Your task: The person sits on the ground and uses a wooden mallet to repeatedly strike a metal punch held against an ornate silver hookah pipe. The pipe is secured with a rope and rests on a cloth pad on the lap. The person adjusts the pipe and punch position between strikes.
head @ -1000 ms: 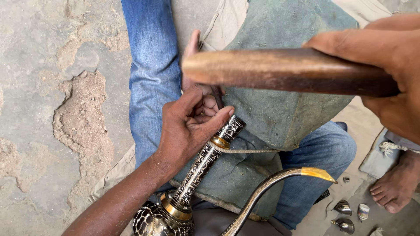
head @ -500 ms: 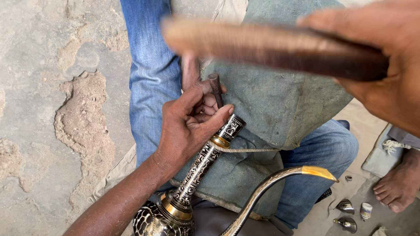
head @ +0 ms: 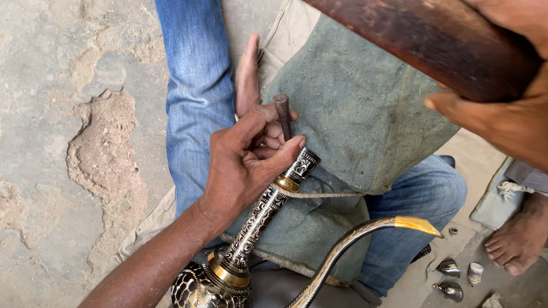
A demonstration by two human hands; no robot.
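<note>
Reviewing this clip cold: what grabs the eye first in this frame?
The left hand at centre pins a dark metal punch upright against the neck of an ornate black-and-gold engraved jug, which rests on a green cloth pad over the lap. At top right, the right hand has a thick wooden mallet in its grip, raised close to the camera. The jug's curved spout sweeps right.
</note>
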